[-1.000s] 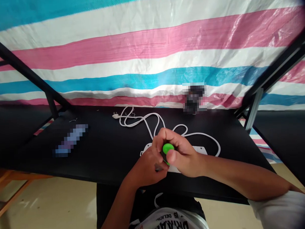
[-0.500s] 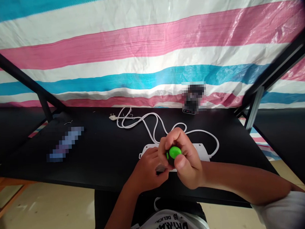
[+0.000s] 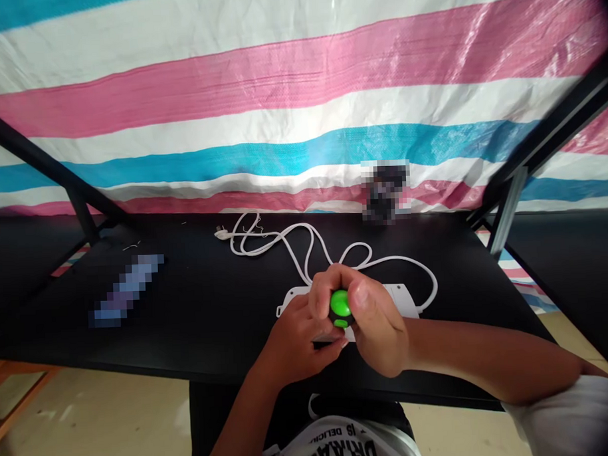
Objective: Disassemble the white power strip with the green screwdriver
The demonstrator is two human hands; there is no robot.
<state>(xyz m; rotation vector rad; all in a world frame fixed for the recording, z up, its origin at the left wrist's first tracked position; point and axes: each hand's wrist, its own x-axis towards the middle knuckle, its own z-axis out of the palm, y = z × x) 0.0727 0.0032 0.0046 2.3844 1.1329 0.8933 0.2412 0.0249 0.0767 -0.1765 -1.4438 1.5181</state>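
Note:
My right hand is wrapped round a screwdriver, of which only the green and black handle end shows. It points down at a white power strip lying on the black table, and its shaft and tip are hidden under the hands. The thumb lies along the right side of the handle. Close against it, my left hand grips the strip's near left part, fingers over the top and thumb towards the front. A white cord leaves the strip's right end.
The cord loops across the table to a plug at the back. A blurred bluish item lies at left, a blurred dark item stands at the back right. Striped sheeting hangs behind, between black slanted bars.
The screwdriver handle has turned in my right hand: its green side patch went from the left to the front. My right thumb moved up and over. My left hand has hardly moved.

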